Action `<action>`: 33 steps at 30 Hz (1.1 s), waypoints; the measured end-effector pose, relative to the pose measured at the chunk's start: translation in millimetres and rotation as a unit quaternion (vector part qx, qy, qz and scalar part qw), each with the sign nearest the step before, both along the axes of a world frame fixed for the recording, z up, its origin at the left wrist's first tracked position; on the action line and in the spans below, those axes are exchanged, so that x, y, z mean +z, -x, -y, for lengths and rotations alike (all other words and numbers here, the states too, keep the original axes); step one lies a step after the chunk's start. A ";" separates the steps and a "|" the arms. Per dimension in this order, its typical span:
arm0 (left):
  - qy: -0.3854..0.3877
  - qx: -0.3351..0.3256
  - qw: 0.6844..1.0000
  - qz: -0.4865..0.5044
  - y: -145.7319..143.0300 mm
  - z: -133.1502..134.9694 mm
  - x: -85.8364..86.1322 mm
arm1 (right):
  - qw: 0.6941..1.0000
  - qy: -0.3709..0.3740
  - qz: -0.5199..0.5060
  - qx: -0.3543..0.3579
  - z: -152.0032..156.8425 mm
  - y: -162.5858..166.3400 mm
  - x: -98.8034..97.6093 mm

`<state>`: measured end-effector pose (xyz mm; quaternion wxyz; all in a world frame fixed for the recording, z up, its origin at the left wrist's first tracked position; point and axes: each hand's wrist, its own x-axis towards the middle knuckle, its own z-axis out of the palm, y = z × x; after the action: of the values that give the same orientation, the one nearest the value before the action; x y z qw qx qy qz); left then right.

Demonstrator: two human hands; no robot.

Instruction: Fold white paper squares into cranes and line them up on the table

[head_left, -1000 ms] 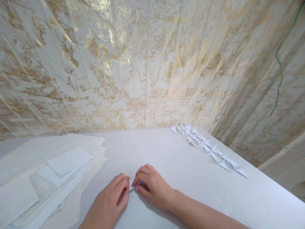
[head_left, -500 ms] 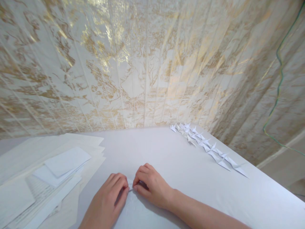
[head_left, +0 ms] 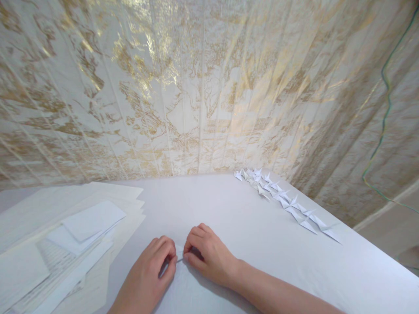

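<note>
My left hand [head_left: 149, 277] and my right hand [head_left: 209, 255] rest close together on the white table [head_left: 248, 231], near its front edge. Both have curled fingers pinching a small piece of white paper [head_left: 179, 253] between them. Only a sliver of that paper shows between the fingertips; its shape is hidden. My right forearm runs off to the lower right.
A row of several small folded white paper figures [head_left: 283, 200] lies along the table's right edge, toward the back. Loose white sheets and a stack of paper [head_left: 68, 235] cover the left side. A gold-patterned wall [head_left: 196, 87] stands behind, with a green cable [head_left: 381, 131] at the right.
Both hands stay in the same spot; the fingers have shifted only slightly on the small paper. The view has barely moved.
</note>
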<state>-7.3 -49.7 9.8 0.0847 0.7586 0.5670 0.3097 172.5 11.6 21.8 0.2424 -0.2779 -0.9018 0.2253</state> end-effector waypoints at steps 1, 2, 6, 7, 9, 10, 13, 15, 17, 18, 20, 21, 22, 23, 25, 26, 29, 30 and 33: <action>-0.003 0.002 1.000 0.000 -0.1 -0.1 -0.3 | 1.000 0.000 0.000 0.000 0.2 0.0 0.4; -0.007 0.003 1.000 0.001 -0.1 -0.3 -0.5 | 1.000 0.001 0.000 0.000 0.4 -0.1 0.9; -0.010 0.000 1.000 0.004 0.2 -0.7 -1.2 | 1.000 0.001 0.001 0.004 0.4 -0.3 2.1; -0.007 0.001 1.000 0.004 0.3 -0.8 -1.4 | 1.000 -0.001 0.002 0.006 0.2 -0.3 2.1; 0.000 0.003 1.000 0.004 0.4 -1.0 -1.9 | 1.000 -0.004 0.003 0.009 -0.1 -0.3 1.7; 0.004 0.004 1.000 0.004 0.3 -1.0 -2.1 | 1.000 -0.005 0.003 0.009 -0.3 -0.2 1.5; 0.017 0.007 1.000 0.004 -0.1 -0.5 -1.3 | 1.000 -0.006 0.002 0.008 -0.5 -0.3 1.0; 0.027 0.007 1.000 0.006 -0.5 0.1 0.1 | 1.000 -0.006 0.003 0.009 -0.4 -0.4 0.9; 0.040 0.002 0.999 0.007 -0.6 0.7 1.6 | 1.000 -0.006 0.004 0.009 -0.2 -0.4 1.0; 0.046 -0.001 0.999 0.007 -0.6 0.9 2.1 | 1.000 -0.006 0.004 0.008 -0.1 -0.4 1.0; 0.057 -0.005 0.998 0.006 -0.4 0.9 2.5 | 1.000 -0.008 0.003 0.009 0.0 -0.3 1.1; 0.061 -0.006 0.998 0.007 -0.3 0.8 2.2 | 1.000 -0.010 0.002 0.010 -0.1 -0.3 1.1; 0.064 -0.008 0.998 0.008 -0.1 0.7 1.8 | 1.000 -0.012 0.003 0.011 -0.2 -0.3 1.0; 0.067 -0.008 0.998 0.010 0.1 0.5 1.1 | 1.000 -0.013 0.004 0.012 -0.4 -0.3 0.9; 0.073 -0.009 0.997 0.014 0.6 0.5 -0.4 | 1.000 -0.016 0.005 0.014 -0.8 -0.5 0.7; 0.077 -0.010 0.997 0.016 0.8 0.6 -1.1 | 1.000 -0.018 0.004 0.016 -1.1 -0.6 0.6; 0.080 -0.015 0.996 0.022 1.2 1.3 -2.0 | 1.000 -0.023 0.001 0.018 -1.6 -0.9 0.5; 0.079 -0.016 0.996 0.023 1.2 1.4 -1.7 | 1.000 -0.024 0.001 0.019 -1.7 -1.0 0.5; 0.078 -0.015 0.997 0.024 0.4 1.1 0.5 | 0.999 -0.026 -0.002 0.020 -1.7 -1.2 0.6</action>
<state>-7.7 -50.8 10.4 0.1619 0.7503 0.5762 0.2810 173.7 13.2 22.4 0.2462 -0.2528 -0.9124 0.2076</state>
